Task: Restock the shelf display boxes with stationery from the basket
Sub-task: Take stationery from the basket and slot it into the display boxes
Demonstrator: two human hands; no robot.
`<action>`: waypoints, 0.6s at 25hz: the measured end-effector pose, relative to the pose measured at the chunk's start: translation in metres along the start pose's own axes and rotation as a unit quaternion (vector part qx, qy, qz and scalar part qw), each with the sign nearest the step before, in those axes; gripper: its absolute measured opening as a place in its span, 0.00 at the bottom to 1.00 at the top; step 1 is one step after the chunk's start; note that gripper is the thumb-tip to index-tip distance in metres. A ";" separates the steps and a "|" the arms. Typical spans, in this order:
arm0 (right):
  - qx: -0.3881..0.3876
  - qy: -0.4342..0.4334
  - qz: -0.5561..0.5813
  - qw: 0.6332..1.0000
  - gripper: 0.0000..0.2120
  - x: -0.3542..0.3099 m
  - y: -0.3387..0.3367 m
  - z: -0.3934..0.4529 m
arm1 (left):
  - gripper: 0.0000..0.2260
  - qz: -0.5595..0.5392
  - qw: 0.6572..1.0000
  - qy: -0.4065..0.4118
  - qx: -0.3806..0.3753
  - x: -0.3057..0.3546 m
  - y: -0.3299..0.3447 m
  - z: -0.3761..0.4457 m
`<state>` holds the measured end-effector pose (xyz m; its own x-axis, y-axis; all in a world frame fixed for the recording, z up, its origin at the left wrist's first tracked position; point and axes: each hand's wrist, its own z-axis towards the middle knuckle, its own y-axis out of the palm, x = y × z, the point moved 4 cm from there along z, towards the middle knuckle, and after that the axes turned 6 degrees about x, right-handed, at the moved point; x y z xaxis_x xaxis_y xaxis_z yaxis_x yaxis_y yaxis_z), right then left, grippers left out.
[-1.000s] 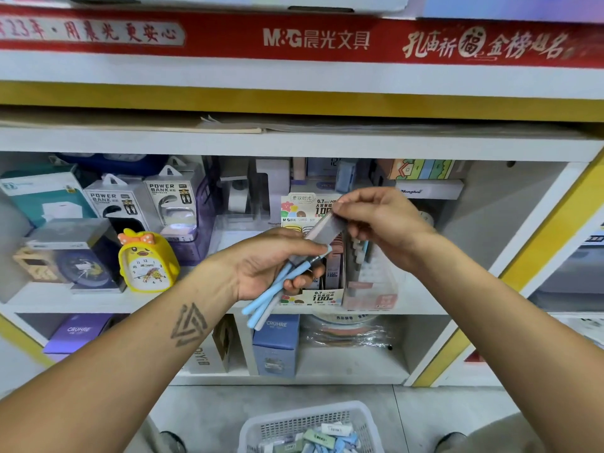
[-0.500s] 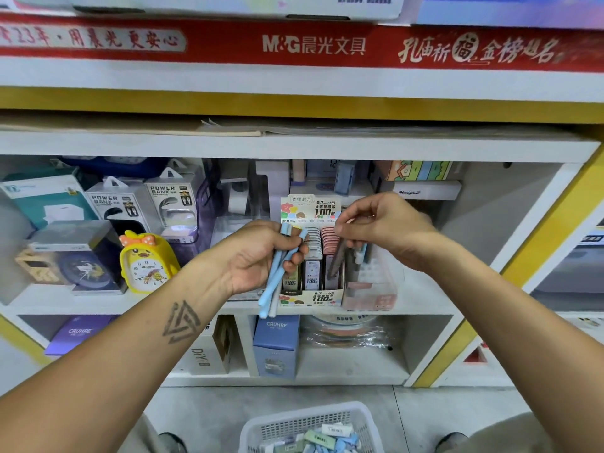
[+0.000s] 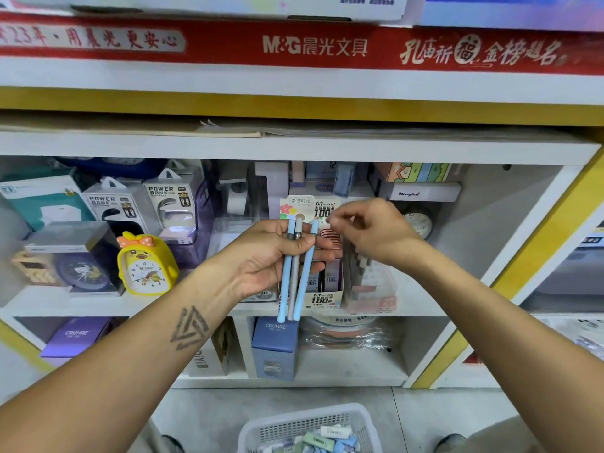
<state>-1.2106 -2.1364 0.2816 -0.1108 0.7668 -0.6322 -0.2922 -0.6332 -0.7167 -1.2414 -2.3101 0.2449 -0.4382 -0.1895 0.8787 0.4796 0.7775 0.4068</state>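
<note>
While my left hand (image 3: 271, 253) grips three pencils (image 3: 295, 273) loosely, one could slip; my right hand (image 3: 366, 228), fingers curled, pinches nothing I can see.

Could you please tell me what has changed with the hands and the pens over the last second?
The right hand let go of the grey pen it was slotting into the display box and now reaches for the pens. The left hand turned those pens from slanted to nearly upright and raised them. The basket and yellow clock stayed put.
</note>
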 end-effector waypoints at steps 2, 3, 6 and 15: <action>0.002 0.057 0.160 0.985 0.09 0.001 -0.007 0.001 | 0.11 0.006 1.000 0.005 -0.002 -0.001 0.008 0.001; -0.013 0.071 0.197 0.978 0.09 0.001 -0.009 0.000 | 0.13 0.013 1.000 0.012 -0.009 -0.002 0.013 0.003; -0.057 0.098 0.253 0.961 0.08 0.004 -0.013 -0.004 | 0.15 0.014 0.998 0.032 -0.043 -0.002 0.032 0.007; 0.181 0.072 0.070 0.978 0.06 0.053 -0.068 -0.003 | 0.12 0.006 0.997 0.031 0.074 -0.001 0.031 0.028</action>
<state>-1.1938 -2.0529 0.2964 -0.0457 0.6360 -0.7704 -0.6041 -0.6317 -0.4857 -1.2474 -2.2686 0.2499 -0.3823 -0.2124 0.8993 0.3654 0.8591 0.3583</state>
